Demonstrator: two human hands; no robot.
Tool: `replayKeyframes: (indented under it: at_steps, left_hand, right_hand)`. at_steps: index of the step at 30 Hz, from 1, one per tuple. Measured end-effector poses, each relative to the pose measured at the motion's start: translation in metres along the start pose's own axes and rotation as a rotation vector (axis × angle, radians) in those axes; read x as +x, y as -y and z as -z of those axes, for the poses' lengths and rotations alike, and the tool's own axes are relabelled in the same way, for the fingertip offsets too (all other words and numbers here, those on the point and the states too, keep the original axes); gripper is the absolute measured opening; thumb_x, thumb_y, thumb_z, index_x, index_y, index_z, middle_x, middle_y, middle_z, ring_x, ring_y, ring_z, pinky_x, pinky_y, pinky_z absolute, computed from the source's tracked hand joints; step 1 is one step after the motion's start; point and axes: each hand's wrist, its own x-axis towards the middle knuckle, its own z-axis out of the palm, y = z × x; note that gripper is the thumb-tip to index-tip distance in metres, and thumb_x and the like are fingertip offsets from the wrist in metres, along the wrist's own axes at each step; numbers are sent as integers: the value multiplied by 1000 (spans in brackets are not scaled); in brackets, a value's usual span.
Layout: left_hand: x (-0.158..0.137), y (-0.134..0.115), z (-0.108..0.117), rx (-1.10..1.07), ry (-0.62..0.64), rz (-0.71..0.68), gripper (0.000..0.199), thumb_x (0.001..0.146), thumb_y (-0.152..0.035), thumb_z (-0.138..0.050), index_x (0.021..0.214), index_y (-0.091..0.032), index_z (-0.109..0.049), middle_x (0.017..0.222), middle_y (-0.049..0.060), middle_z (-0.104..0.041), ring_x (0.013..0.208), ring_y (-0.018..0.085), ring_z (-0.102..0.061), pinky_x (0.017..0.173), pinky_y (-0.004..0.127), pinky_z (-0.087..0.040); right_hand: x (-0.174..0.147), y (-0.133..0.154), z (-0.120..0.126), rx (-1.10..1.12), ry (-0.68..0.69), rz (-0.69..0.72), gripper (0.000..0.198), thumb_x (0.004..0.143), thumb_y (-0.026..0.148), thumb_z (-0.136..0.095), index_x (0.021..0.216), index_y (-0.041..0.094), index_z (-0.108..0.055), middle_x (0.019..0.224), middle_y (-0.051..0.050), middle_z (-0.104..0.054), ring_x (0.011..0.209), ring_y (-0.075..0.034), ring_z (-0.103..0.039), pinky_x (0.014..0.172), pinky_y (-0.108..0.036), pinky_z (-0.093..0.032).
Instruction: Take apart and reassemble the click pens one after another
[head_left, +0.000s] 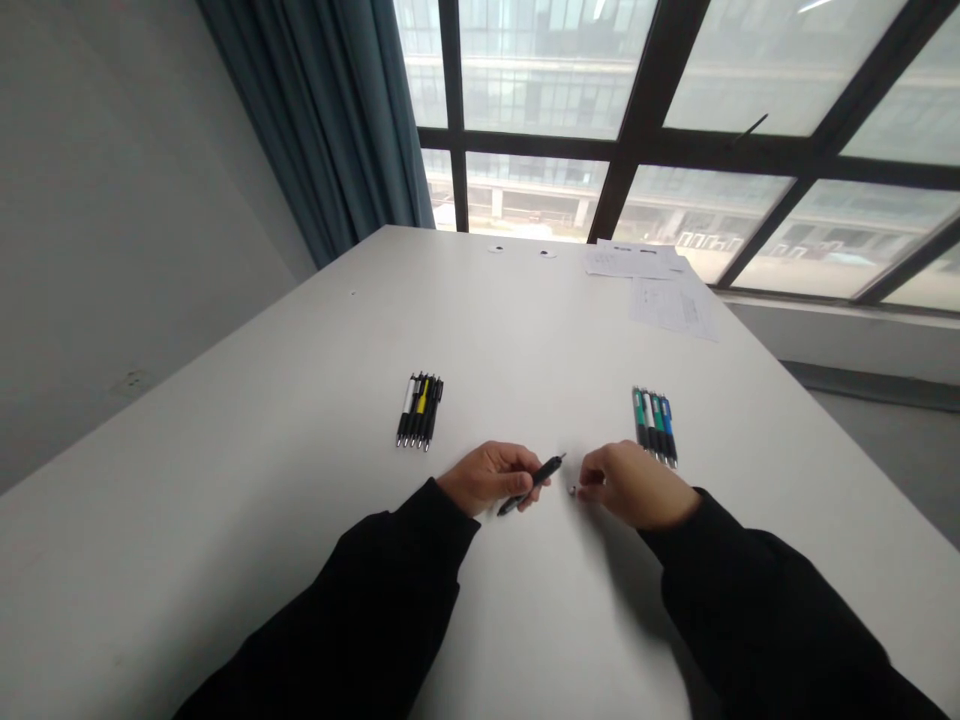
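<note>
My left hand (pixel 501 476) is closed round a black pen (pixel 546 470), held at a slant above the white table. The pen's far end points up and right, with a thin bare refill tip (pixel 562 456) sticking out. Just to the right, the fingers of my right hand (pixel 626 482) pinch a small silver pen tip (pixel 572 491). A small gap separates the silver piece from the pen. The thumb and fingertips of my right hand are partly hidden behind the hand.
On the white table (pixel 300 400), a row of black, white and yellow pens (pixel 420 411) lies to the left. Another row with green, white and blue pens (pixel 654 420) lies beyond my right hand. Paper sheets (pixel 637 262) and two small white pieces (pixel 547 254) lie near the window.
</note>
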Motion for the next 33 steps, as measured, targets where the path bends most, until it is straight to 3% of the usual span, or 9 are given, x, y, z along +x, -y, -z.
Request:
replayKeyframes:
  at_steps: [6, 12, 16, 19, 21, 25, 28, 33]
  left_hand:
    - [0, -1, -2, 9, -7, 15, 49, 66, -54, -86, 78, -10, -67, 61, 3, -63, 52, 10, -55, 51, 23, -42]
    - [1, 0, -2, 27, -25, 49, 56, 63, -60, -85, 79, -10, -66, 59, 2, -61, 50, 10, -53, 48, 22, -38]
    - [-1, 6, 2, 44, -6, 27, 55, 69, -61, -80, 80, -8, -68, 66, 6, -65, 60, 12, -59, 57, 24, -43]
    - [-2, 11, 10, 16, 9, 42, 53, 73, -60, -78, 80, -8, -68, 70, 9, -67, 64, 15, -62, 62, 26, -47]
    - [-1, 13, 15, -35, 30, 61, 52, 73, -58, -79, 82, -8, -68, 69, 8, -67, 62, 15, -63, 61, 27, -47]
    - [1, 15, 23, -37, 64, 87, 49, 75, -55, -78, 86, -8, -69, 69, 7, -66, 61, 15, -64, 59, 27, -48]
    - [2, 15, 25, 15, 85, 109, 50, 76, -56, -77, 88, -8, -70, 71, 8, -67, 62, 15, -64, 60, 26, -49]
    - [2, 12, 24, 51, 84, 124, 54, 74, -60, -77, 88, -8, -70, 70, 8, -68, 61, 14, -63, 59, 26, -48]
  right_hand:
    - [-1, 0, 1, 1, 15, -5, 17, 78, 7, -62, 77, 16, -77, 79, -10, -77, 73, -22, -70, 67, -29, -45]
    - [2, -7, -8, -30, -12, -8, 33, 74, 3, -60, 105, 12, -69, 81, -10, -75, 72, -20, -67, 66, -27, -44]
    - [0, -3, -3, 38, -26, 7, 24, 70, 4, -60, 90, 13, -70, 72, -6, -72, 64, -17, -61, 63, -27, -43]
    - [-7, 6, 9, 245, -56, 96, 13, 73, 9, -62, 82, 16, -69, 66, -2, -67, 58, -14, -56, 59, -26, -43]
    - [-13, 14, 16, 461, -116, 221, 5, 79, 15, -64, 82, 18, -67, 70, -2, -67, 61, -14, -56, 59, -26, -45]
    - [-24, 27, 23, 761, -383, 373, 8, 88, 26, -67, 90, 19, -69, 73, -3, -68, 63, -13, -59, 58, -25, -47]
    - [-27, 31, 22, 799, -474, 410, 6, 89, 24, -68, 91, 19, -70, 70, -1, -66, 58, -11, -58, 54, -24, -46]
    - [-25, 32, 21, 745, -505, 420, 6, 90, 24, -68, 92, 19, -70, 65, 0, -63, 54, -11, -55, 51, -24, -44]
